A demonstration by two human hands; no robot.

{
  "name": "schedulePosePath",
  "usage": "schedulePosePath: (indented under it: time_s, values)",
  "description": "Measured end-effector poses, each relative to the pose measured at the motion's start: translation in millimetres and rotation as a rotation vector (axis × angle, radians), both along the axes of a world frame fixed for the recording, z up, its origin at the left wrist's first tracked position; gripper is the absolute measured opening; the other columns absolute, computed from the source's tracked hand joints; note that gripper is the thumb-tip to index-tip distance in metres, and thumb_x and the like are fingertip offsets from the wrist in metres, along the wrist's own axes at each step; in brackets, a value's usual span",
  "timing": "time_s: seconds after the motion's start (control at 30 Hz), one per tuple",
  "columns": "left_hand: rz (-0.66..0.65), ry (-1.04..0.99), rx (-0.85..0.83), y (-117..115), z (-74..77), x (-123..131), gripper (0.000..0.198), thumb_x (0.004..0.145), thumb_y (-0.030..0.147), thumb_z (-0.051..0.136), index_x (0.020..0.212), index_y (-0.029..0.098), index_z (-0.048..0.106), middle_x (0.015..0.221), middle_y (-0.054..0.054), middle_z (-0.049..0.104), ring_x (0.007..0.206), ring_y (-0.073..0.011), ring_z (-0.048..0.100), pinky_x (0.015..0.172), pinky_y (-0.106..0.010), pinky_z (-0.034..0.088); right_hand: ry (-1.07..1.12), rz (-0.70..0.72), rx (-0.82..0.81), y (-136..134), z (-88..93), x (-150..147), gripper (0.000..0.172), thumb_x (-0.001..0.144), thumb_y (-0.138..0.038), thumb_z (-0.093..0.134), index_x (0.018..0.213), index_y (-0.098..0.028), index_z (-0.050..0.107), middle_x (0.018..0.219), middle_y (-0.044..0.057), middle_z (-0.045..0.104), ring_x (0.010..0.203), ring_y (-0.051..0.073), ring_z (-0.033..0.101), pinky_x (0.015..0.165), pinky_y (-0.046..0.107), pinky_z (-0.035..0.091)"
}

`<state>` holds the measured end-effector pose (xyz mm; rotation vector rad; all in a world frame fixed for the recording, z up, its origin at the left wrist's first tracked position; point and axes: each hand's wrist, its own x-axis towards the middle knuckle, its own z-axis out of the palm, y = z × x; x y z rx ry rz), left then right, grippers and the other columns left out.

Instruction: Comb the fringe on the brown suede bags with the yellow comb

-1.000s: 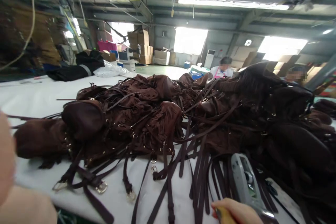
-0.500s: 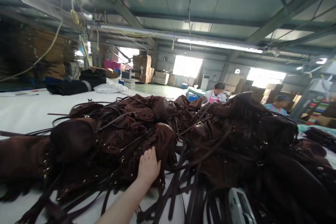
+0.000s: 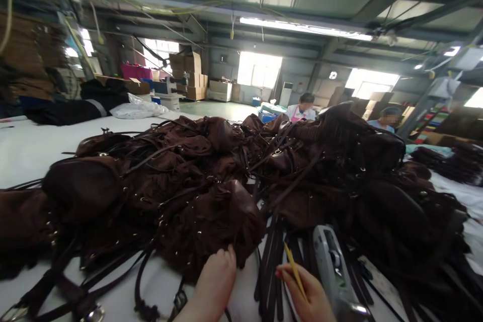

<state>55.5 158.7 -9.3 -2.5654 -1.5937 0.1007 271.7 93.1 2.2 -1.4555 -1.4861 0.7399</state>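
- Head view, left grip: the left hand (image 3: 216,276) was closed on the near edge of a brown bag (image 3: 222,224), its fingertips partly hidden by the cloth. The bag lay just beyond this grip, slumped on the counter (image 3: 28,143).
- Head view, right grip: the right hand (image 3: 304,289) pinched a slim yellow tool (image 3: 295,269) between thumb and fingers, its tip pointing away from the person. Dark straps (image 3: 268,266) lay just left of this grip; a grey metal device (image 3: 332,261) stood close on its right.
- Head view, surroundings: further brown bags (image 3: 85,186) were heaped left of and beyond the left grip, and a buckle (image 3: 94,313) lay to its left, nearer the person. A co-worker (image 3: 302,110) was well beyond both grips.
- Handling, as judged: the bag appeared soft, limp and fairly light, with a smoother, perhaps slipperier panel; a gathered fold of cloth seemed the surest hold, clear of the tangling straps.
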Motion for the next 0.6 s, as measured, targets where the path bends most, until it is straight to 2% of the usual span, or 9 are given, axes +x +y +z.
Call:
schedulePosePath:
  time_s: [0.1, 0.2, 0.33, 0.4, 0.47, 0.53, 0.6]
  values:
    - [-0.061, -0.037, -0.074, -20.3, -18.6, -1.2, 0.050, 0.078, -0.003, 0.041, 0.126, 0.006, 0.053, 0.093, -0.014, 0.066, 0.087, -0.0264, 0.062, 0.070, -0.038, 0.052, -0.037, 0.060, 0.052, 24.0, 8.4, -14.6, 0.034, 0.089, -0.046, 0.046, 0.099, -0.022, 0.066, 0.096, 0.007, 0.068, 0.093, 0.023, 0.064, 0.082, 0.030, 0.051]
    - [-0.037, -0.206, -0.063, -29.0, -21.6, -11.7, 0.048, 0.080, 0.004, 0.047, 0.127, 0.012, 0.052, 0.105, -0.012, 0.063, 0.098, -0.0260, 0.058, 0.084, -0.041, 0.050, -0.093, 0.041, 0.033, 44.2, 9.8, -25.1, 0.036, 0.092, -0.045, 0.041, 0.097, -0.019, 0.065, 0.095, 0.009, 0.067, 0.093, 0.023, 0.062, 0.084, 0.032, 0.049]
    - [0.032, -0.540, 0.102, -33.3, -5.0, -25.9, 0.035, 0.088, 0.028, 0.048, 0.119, 0.015, 0.055, 0.117, -0.013, 0.055, 0.111, -0.0262, 0.051, 0.097, -0.040, 0.044, -0.126, 0.013, 0.022, 56.1, 11.5, -34.1, 0.037, 0.092, -0.045, 0.041, 0.092, -0.018, 0.066, 0.091, 0.008, 0.067, 0.088, 0.022, 0.062, 0.080, 0.031, 0.048]
    - [0.064, -0.630, 0.177, -29.8, 5.9, -28.5, 0.033, 0.090, 0.031, 0.042, 0.116, 0.015, 0.055, 0.122, -0.014, 0.052, 0.116, -0.0255, 0.048, 0.101, -0.038, 0.041, -0.134, 0.015, 0.027, 56.8, 16.0, -39.5, 0.035, 0.091, -0.044, 0.042, 0.089, -0.018, 0.066, 0.085, 0.007, 0.067, 0.079, 0.020, 0.061, 0.073, 0.029, 0.048]
    - [0.081, -0.625, 0.189, -21.0, 15.0, -27.0, 0.035, 0.089, 0.029, 0.043, 0.118, 0.013, 0.053, 0.127, -0.014, 0.049, 0.122, -0.0254, 0.044, 0.105, -0.038, 0.037, -0.131, 0.055, 0.032, 56.5, 21.3, -46.7, 0.031, 0.091, -0.041, 0.044, 0.092, -0.018, 0.065, 0.082, 0.005, 0.067, 0.076, 0.019, 0.061, 0.070, 0.027, 0.048]
    - [0.084, -0.534, 0.126, -8.5, 21.1, -22.0, 0.047, 0.082, 0.027, 0.053, 0.126, 0.011, 0.047, 0.134, -0.015, 0.045, 0.125, -0.0269, 0.041, 0.107, -0.039, 0.035, -0.107, 0.129, 0.039, 57.2, 25.0, -54.8, 0.027, 0.090, -0.036, 0.046, 0.105, -0.021, 0.063, 0.094, 0.004, 0.068, 0.084, 0.019, 0.062, 0.076, 0.027, 0.048]
    - [0.076, -0.391, 0.022, 4.2, 24.9, -14.9, 0.059, 0.074, 0.023, 0.061, 0.129, 0.008, 0.045, 0.132, -0.018, 0.047, 0.121, -0.0304, 0.046, 0.103, -0.042, 0.039, -0.083, 0.205, 0.017, 60.0, 25.5, -61.7, 0.032, 0.090, -0.033, 0.046, 0.119, -0.026, 0.057, 0.107, 0.002, 0.067, 0.094, 0.019, 0.062, 0.085, 0.028, 0.047]
